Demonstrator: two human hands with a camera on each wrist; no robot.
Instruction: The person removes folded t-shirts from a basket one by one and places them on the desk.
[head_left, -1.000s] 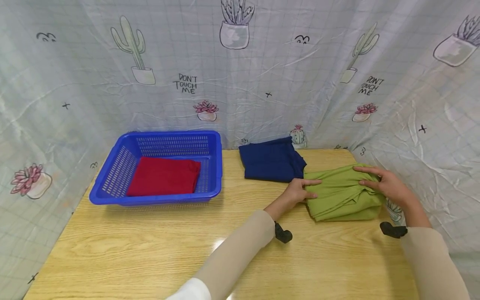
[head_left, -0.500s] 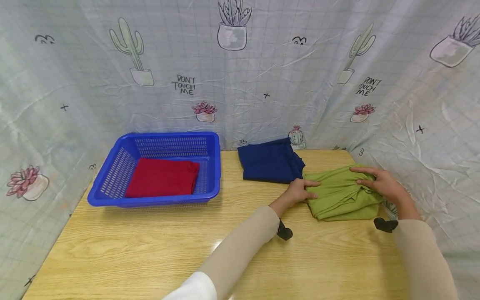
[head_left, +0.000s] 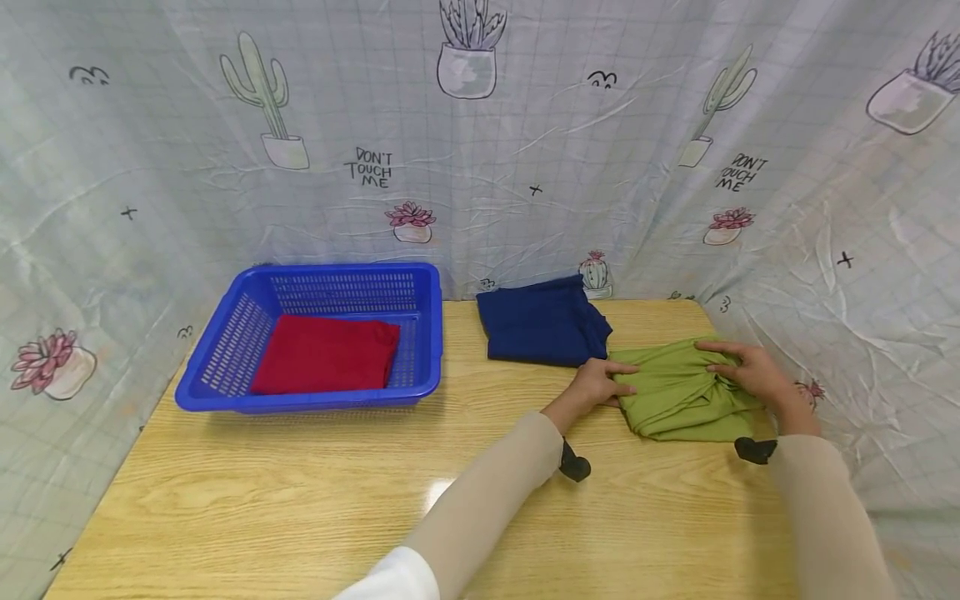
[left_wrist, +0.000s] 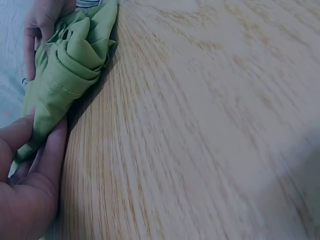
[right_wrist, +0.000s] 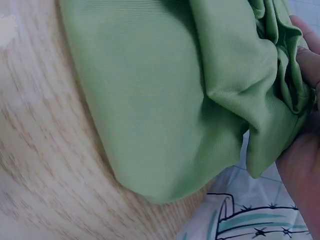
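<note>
A green folded garment (head_left: 675, 408) with a stitched hem lies on the right part of the table, its top creased and bunched. My left hand (head_left: 588, 385) holds its left edge. In the left wrist view the thumb of my left hand (left_wrist: 30, 195) is over the cloth and the fingers are under it. My right hand (head_left: 761, 377) grips the far right side, where folds gather against the fingers. The right wrist view shows a smooth lower layer of the green garment (right_wrist: 140, 110) hanging past the bunched part, beside my right hand (right_wrist: 302, 160).
Just behind the green garment, a folded navy cloth (head_left: 540, 323) lies by the back curtain. To the left stands a blue plastic basket (head_left: 435, 333) with a folded red cloth (head_left: 326, 354) inside. Printed curtains (head_left: 525, 150) border the wooden table (head_left: 262, 500) at the back and sides.
My right hand has shifted left and slightly nearer, pushing the right side of the green garment inward, so it is narrower and more wrinkled. My left hand stays at the left edge.
</note>
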